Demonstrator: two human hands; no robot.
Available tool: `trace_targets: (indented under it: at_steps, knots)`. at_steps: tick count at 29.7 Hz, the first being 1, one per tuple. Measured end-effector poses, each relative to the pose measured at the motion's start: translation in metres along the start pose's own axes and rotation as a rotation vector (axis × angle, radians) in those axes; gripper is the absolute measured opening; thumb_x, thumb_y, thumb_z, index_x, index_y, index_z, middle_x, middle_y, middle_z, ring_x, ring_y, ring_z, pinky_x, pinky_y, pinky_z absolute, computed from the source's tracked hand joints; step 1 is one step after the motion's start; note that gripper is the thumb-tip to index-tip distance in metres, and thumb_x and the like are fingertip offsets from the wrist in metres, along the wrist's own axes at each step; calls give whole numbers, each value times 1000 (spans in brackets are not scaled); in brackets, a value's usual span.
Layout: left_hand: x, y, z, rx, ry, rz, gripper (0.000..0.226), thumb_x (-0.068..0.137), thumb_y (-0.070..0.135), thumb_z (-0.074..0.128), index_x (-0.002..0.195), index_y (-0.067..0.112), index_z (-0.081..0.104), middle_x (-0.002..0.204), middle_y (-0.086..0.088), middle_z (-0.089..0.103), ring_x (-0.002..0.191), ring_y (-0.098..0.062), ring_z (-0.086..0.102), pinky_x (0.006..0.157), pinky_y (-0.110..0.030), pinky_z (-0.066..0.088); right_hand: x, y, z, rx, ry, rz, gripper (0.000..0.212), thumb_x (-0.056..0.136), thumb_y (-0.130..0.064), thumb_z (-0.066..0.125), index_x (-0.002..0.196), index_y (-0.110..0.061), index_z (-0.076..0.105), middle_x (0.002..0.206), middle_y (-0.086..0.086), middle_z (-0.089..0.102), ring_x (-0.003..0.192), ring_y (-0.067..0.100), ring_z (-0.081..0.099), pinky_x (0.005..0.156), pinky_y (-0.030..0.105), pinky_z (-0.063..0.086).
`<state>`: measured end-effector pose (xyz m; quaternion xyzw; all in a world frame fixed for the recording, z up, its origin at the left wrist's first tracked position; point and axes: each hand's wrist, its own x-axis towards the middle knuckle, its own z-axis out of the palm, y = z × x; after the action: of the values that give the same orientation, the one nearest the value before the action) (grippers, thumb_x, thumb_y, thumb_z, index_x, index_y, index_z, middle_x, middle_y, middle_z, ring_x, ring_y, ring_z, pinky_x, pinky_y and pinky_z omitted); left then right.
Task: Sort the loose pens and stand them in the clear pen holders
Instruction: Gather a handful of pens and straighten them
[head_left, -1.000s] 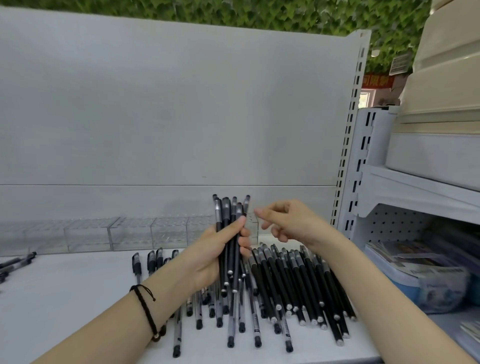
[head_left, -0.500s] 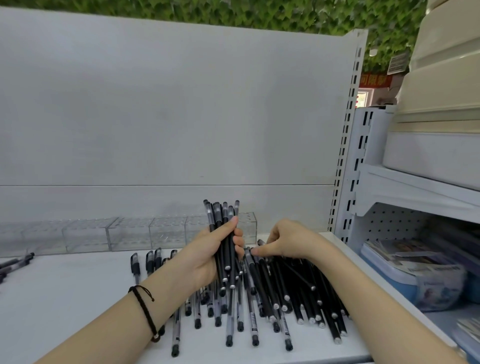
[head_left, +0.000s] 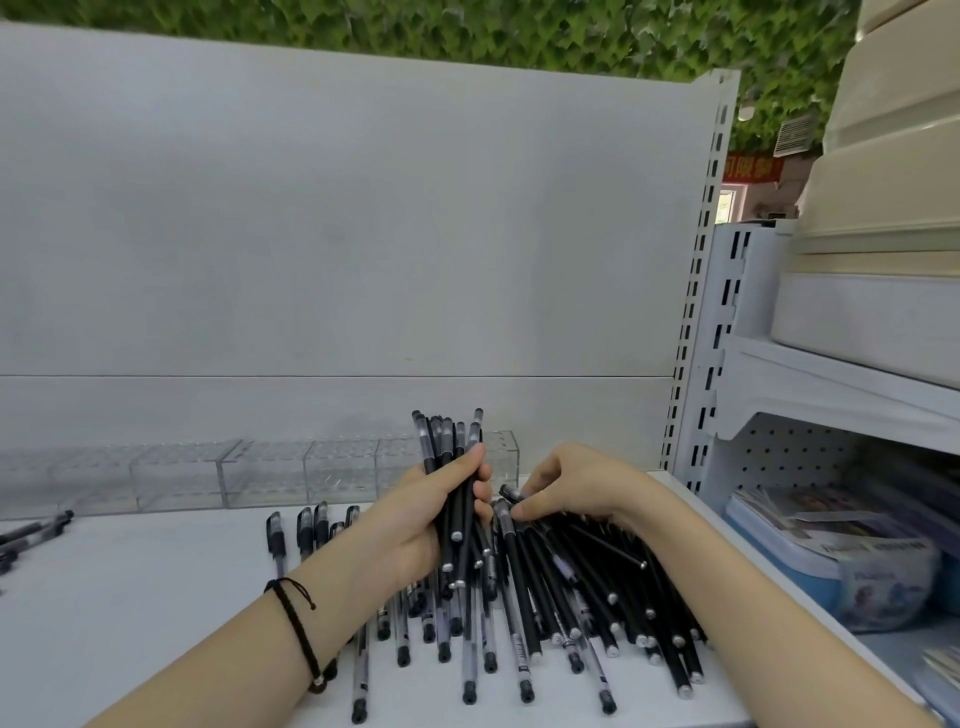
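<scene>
My left hand grips an upright bundle of black pens, their caps pointing up above my fingers. My right hand is down on the pile of loose black pens, its fingers curled and pinching the capped end of one pen at the pile's top. A few clear-barrelled pens lie side by side in front of the pile. A row of clear pen holders stands along the back panel; they look empty.
The white shelf has bare surface to the left of the pile. A few more pens lie at its far left edge. A slotted upright bounds the shelf on the right, with another shelf of packaged goods beyond.
My right hand dropped from beside the bundle onto the pile and closed on a pen. The left hand lowered its bundle slightly.
</scene>
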<state>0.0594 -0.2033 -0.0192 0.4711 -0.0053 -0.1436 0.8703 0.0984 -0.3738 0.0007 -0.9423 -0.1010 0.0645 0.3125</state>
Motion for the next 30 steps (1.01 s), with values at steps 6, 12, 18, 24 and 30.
trace_targets:
  at_steps: [6,12,18,24,30]
  knots:
    - [0,-2,2,-38,6,14,29,83,15,67,108,1,62,67,-3,58,51,-10,52,46,-20,49,2,-2,-2,-5,0,26,24,74,-29,80,92,-13,76,58,-2,50,47,9,41,43,18,31]
    - [3,-2,2,-79,2,12,23,87,14,64,105,1,63,67,-3,58,51,-10,51,45,-20,48,4,-11,3,-117,17,33,38,73,-28,77,99,0,71,61,1,50,47,13,42,44,19,33]
    - [3,0,-1,-101,19,22,20,89,14,62,105,1,62,67,-3,58,50,-10,52,44,-20,48,4,-10,1,-81,1,13,28,73,-27,79,92,-7,74,53,-2,50,43,10,41,38,15,30]
    - [4,1,-2,-87,48,27,24,83,15,65,103,2,62,65,-2,59,49,-10,53,45,-19,48,4,-5,-3,260,-40,32,20,78,-16,76,94,-10,66,57,-4,50,34,1,40,35,16,28]
    - [3,1,-2,-73,83,29,17,88,15,64,100,3,62,65,-2,60,49,-11,54,45,-20,50,3,-6,-8,613,-119,-13,13,84,-3,68,90,-9,58,56,0,53,42,7,39,34,16,26]
